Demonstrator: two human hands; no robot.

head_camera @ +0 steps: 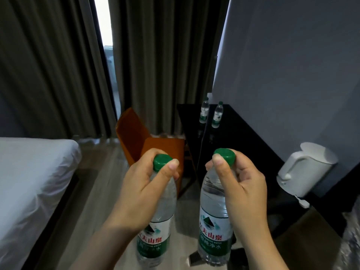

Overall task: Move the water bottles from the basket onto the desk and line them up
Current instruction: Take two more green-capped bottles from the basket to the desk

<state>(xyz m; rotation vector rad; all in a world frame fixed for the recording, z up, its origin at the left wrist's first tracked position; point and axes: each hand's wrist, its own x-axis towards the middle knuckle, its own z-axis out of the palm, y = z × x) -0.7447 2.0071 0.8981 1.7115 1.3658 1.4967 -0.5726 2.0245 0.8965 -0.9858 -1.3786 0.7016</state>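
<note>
Dark curtains (58, 65) fill the far side of the room, and a white bed (29, 182) lies along the left. The black surface (253, 152) runs down the right against the grey wall. Its long near edge faces the floor lane between bed and surface, which looks like the open room for carrying.

An orange chair (140, 141) stands beside the surface's far end, and a white kettle (303, 172) sits on the near part, close to the wall. At the far end stands a far bottle (217, 114) with a paler twin bottle (204, 110) just beside it. Whether the twin is real or a reflection, I cannot tell.

The left bottle (155, 236) and the right bottle (213, 211) both hang upright over the floor, not yet on the surface. The basket is not plainly in view. The left hand (136, 191) holds its bottle in a narrow grip, thumb and fingers pinched round the green left cap (162, 161). The right hand (243, 191) holds the right cap (225, 155) and the neck below it the same way.

A cap-only grip probably lets a full bottle swing. It seems wise to carry both low and slow and set each base flat, well in from the edge. They should go in line with the far bottle, clear of the kettle, with each cap let go only once its bottle stands.
</note>
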